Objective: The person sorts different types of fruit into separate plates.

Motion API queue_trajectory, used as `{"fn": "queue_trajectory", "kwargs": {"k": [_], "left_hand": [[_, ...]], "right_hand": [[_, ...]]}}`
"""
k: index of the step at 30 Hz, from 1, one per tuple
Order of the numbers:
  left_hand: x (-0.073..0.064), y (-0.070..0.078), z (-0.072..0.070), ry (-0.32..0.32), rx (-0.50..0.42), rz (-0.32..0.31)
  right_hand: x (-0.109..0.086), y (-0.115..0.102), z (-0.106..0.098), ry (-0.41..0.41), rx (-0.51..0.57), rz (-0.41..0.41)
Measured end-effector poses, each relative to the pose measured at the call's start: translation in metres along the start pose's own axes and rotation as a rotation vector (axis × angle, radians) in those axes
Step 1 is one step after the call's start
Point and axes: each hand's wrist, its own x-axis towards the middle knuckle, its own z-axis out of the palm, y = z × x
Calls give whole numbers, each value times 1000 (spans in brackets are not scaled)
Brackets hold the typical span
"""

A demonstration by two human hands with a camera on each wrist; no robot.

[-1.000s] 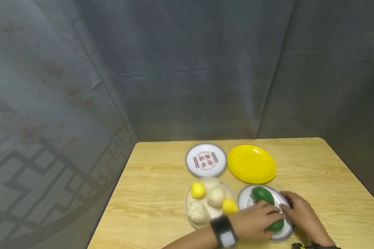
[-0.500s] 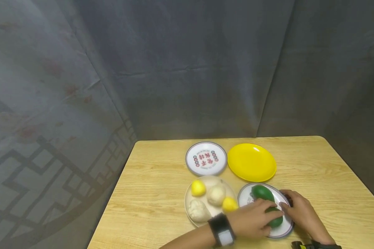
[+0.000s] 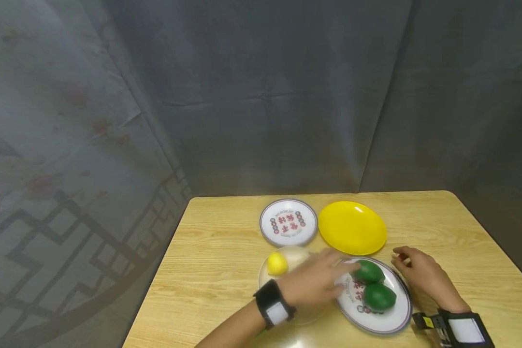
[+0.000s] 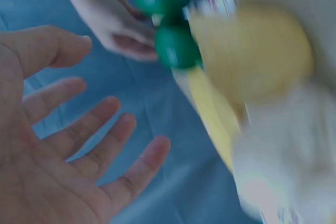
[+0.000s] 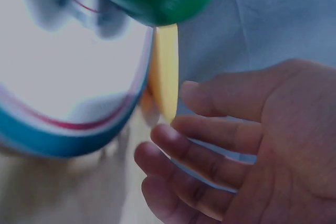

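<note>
Two shiny green fruits (image 3: 380, 297) lie side by side on a white plate (image 3: 384, 325) with a grey rim and red lettering. My left hand (image 3: 311, 280), blurred, is over the beige plate (image 3: 263, 270) with its fingers at the white plate's left edge. It holds nothing; the left wrist view shows its fingers spread. A yellow lemon-like fruit (image 3: 277, 264) sits on the beige plate's far left, while the left hand and arm cover the rest. To the right of the white plate, my right hand (image 3: 424, 275) is apart from the rim, fingers slightly bent around nothing.
Behind these stand a white plate with red characters (image 3: 288, 222) and a bright yellow plate (image 3: 352, 228). The wooden table (image 3: 213, 261) ends at a grey cloth backdrop (image 3: 261, 135). A blurred whitish lump (image 4: 289, 150) fills the left wrist view's lower right.
My left hand has let go of the nearer green fruit and moved left over the beige plate. My right hand has come off the white plate's rim, shifting slightly up and right.
</note>
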Motion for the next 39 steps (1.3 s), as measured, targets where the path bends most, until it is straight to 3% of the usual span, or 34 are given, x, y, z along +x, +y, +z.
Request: {"fn": "queue_trajectory", "kwargs": {"k": [4,8,12,16,23,28,33,39], "left_hand": [[-20,-35,-9,70,-47,-53],[-38,-61,-5,37,-143,-134],[-50,-75,6,-32,-203,-153],[-55,-79,12,-81,-219,-145],[-58,-78,13,-104,-201,-162],[-60,-79,14,-100,-195,-154],[-59,-79,17,-90,-232,-167],[-60,-81,12,-86,-276,-174]], "right_hand": [[25,3,-8,-2,48,-5],[48,9,-7,-85,132,89],[62,13,-3,-144,239,212],[70,15,2,-132,305,242],[77,18,13,-53,335,217],[76,18,18,26,329,191],[76,17,20,38,374,213],[75,21,23,51,343,213]]}}
